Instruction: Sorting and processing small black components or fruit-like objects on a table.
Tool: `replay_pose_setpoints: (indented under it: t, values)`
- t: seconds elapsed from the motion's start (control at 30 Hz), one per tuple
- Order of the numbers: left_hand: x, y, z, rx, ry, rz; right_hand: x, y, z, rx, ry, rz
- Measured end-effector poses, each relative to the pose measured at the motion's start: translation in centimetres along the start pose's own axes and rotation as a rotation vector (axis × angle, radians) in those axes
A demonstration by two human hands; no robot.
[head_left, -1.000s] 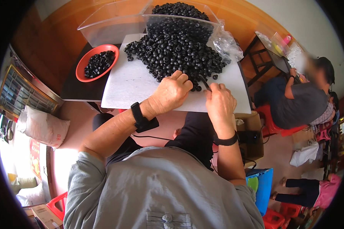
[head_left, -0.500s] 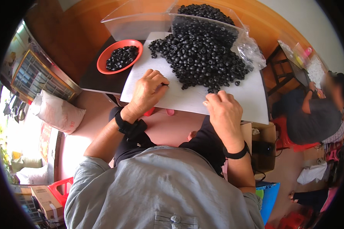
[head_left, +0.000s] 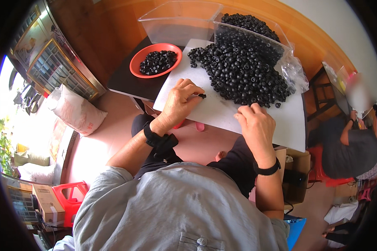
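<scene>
Between the thumb and fingertips of my left hand (head_left: 181,100) is a small black plastic piece (head_left: 202,96), held just above the white board (head_left: 215,111). My right hand (head_left: 257,127) is at the front edge of a big heap of small black ring-shaped parts (head_left: 247,75). Its thumb and fingers are drawn together, and whatever they pinch is hidden. To the left of the board, an orange-red bowl (head_left: 135,69) has more black parts in it.
Behind the heap stands a clear bin (head_left: 287,39) full of black parts, beside another clear bin (head_left: 176,25). Crumpled clear plastic (head_left: 295,71) lies right of the heap. A white sack (head_left: 77,111) rests on the floor at left. Another person (head_left: 347,152) sits at far right.
The whole view has shifted, so the table appears farther right. My left hand keeps its black piece, which now shows more clearly at the fingertips. My right hand stays by the heap's front edge.
</scene>
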State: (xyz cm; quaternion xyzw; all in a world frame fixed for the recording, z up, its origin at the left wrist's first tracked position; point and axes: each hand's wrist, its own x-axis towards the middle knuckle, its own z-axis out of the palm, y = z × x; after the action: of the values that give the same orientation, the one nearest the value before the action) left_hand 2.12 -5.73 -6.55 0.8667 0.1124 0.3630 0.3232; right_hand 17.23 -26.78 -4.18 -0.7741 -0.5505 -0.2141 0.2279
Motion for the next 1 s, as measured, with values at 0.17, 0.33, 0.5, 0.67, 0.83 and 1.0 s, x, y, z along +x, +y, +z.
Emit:
replay_pose_setpoints:
  t: [0.17, 0.33, 0.5, 0.67, 0.83, 1.0]
  values:
    - [0.4, 0.2, 0.5, 0.205, 0.012, 0.156, -0.6, -0.4, 0.4, -0.023, 0.015, -0.037]
    - [1.2, -0.3, 0.0, 0.230, -0.022, 0.162, 0.4, -1.0, -0.1, 0.243, 0.019, 0.030]
    - [1.0, -0.9, -1.6, 0.144, -0.051, 0.125, 0.4, -1.8, 1.0, 0.198, 0.001, -0.004]
    - [0.3, -0.3, -1.9, 0.052, 0.035, 0.003, 0.2, -2.1, 2.7, 0.077, 0.074, -0.016]
    - [0.8, -0.4, -0.8, 0.243, 0.041, 0.030, 0.2, -1.8, 3.6, 0.082, 0.117, -0.026]
    - [0.4, -0.8, -0.7, 0.222, 0.119, 0.001, 0.0, -1.7, 3.9, 0.076, 0.136, -0.043]
